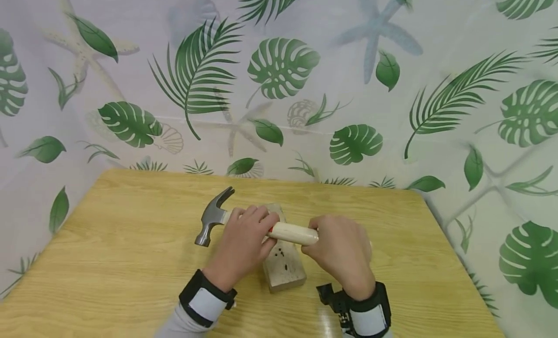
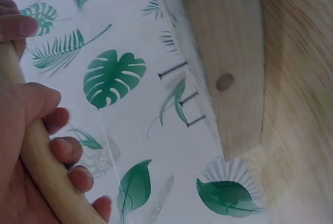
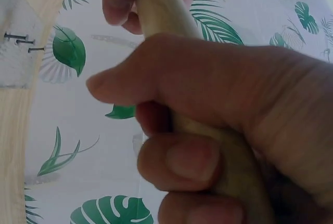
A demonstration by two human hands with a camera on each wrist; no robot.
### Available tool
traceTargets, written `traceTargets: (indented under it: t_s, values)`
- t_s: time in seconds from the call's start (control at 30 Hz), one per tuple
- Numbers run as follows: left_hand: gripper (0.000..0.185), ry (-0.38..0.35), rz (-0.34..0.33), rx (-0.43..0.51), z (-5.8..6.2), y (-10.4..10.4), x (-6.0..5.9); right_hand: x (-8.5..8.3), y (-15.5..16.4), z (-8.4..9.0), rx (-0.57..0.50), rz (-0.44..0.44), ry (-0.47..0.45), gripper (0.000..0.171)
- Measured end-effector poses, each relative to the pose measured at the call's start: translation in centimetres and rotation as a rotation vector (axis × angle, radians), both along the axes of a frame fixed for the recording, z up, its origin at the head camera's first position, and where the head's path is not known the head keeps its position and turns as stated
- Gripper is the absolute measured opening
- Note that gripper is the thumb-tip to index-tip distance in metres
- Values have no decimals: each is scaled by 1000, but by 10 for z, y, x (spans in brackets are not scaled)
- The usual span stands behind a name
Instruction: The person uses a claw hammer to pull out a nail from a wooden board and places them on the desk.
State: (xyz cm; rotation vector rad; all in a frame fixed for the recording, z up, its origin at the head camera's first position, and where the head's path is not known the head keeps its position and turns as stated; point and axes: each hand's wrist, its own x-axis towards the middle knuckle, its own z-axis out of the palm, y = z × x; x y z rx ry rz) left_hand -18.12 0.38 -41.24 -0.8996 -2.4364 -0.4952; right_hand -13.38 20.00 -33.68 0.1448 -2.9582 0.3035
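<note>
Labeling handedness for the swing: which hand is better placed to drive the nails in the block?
Right, probably. The right hand grips the butt end of the hammer handle, the swinging end. The left hand holds it near the head, above the wood block, whose nails stand proud.

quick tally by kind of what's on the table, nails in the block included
steel claw hammer with pale wooden handle: 1
rectangular pale wood block: 1
dark metal nails standing in the block: 3
total: 5
</note>
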Motion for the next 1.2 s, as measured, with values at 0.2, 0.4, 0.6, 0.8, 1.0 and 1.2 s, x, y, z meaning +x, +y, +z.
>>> traceTargets:
  t_s: [0.2, 0.4, 0.6, 0.8, 1.0, 1.2]
  values:
    - [25, 42, 1, -44, 3, -9, -4, 3, -2, 4, -130, 95, 108, 22]
    - [22, -43, -7, 21, 8, -19, -8, 10, -3, 21, -572, 365, 687, 12]
    - [19, -188, -69, 241, 16, -24, -11, 7, 5, 26, -1069, 486, 775, 31]
    - [11, -359, -212, 463, 23, -17, -2, -3, 3, 10, -1321, 509, 348, 42]
    - [18, -614, -333, 570, 23, 3, 12, -11, -18, -5, -1134, 561, 193, 43]
    - [47, -605, -412, 548, 20, 20, 24, -9, -34, -8, -1144, 530, 243, 13]
